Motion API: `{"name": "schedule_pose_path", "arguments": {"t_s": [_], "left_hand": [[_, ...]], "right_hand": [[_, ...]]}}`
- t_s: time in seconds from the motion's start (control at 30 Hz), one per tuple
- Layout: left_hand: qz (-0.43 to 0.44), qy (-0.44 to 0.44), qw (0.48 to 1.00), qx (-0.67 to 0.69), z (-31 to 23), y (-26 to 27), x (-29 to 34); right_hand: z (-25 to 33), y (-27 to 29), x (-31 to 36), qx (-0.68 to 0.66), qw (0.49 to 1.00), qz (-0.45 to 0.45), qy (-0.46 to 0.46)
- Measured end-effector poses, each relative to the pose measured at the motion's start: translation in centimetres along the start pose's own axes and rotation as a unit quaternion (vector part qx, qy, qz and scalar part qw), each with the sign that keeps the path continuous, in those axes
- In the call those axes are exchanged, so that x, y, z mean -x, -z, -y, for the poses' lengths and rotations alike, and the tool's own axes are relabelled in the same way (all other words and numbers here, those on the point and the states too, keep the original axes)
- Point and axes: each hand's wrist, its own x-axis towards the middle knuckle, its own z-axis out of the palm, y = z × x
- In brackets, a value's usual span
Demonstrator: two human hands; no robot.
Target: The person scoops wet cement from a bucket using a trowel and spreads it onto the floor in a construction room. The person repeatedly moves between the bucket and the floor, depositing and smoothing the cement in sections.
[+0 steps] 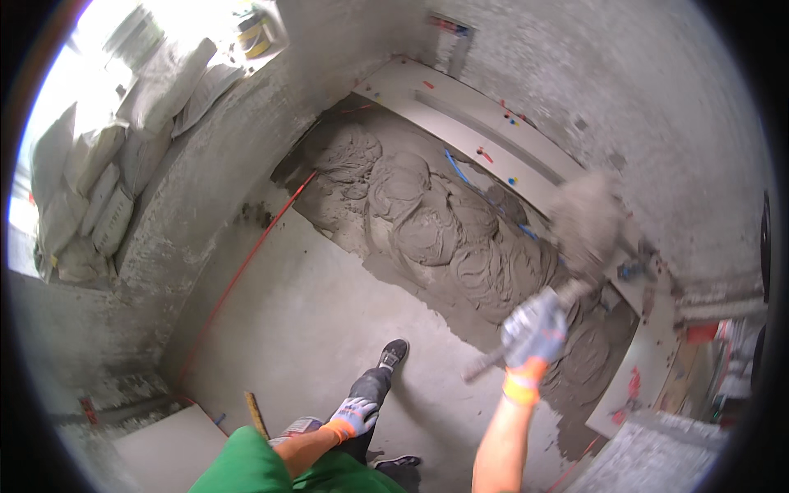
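My right hand (pixel 534 327), in a grey glove with an orange cuff, is closed round the handle of a short-handled shovel (pixel 585 222). Its blade is smeared by motion and looks coated in wet mortar. Beneath and left of it, heaps of grey mortar (pixel 427 234) lie in a thick, uneven band along the far side of the floor. My gloved left hand (pixel 355 415) rests on my bent left leg near the knee, fingers laid over the dark trousers and holding nothing visible.
A red line (pixel 261 238) crosses the floor at left, and a blue strip (pixel 460 171) lies by the mortar. Pale panels (pixel 493 135) edge the far wall. Filled sacks (pixel 103 177) and a bucket (pixel 255 37) sit on the window ledge. A wooden stick (pixel 256 415) stands near my left side.
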Motion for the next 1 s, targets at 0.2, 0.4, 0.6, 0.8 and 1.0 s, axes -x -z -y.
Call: {"name": "schedule_pose_path", "arguments": {"t_s": [0.2, 0.4, 0.6, 0.8, 1.0], "left_hand": [[-0.027, 0.106, 0.991, 0.082, 0.5, 1.6, 0.6], [0.005, 0.143, 0.985, 0.099, 0.6, 2.4, 0.5], [0.068, 0.161, 0.983, 0.055, 0.7, 2.3, 0.5], [0.016, 0.124, 0.991, 0.042, 2.6, 3.4, -1.6], [0.065, 0.134, 0.989, 0.017, 2.5, 4.1, -0.9]], "right_hand": [[-11.2, -10.5, -16.5, 0.351, 0.928, -0.100, 0.071], [-9.2, -16.0, -15.4, 0.237, 0.966, 0.037, 0.102], [-5.1, -15.5, -11.6, 0.104, 0.982, 0.155, -0.012], [-3.7, -10.9, -10.2, -0.187, 0.923, 0.263, -0.208], [-3.1, -3.9, -4.3, -0.323, 0.897, 0.207, -0.219]]}}
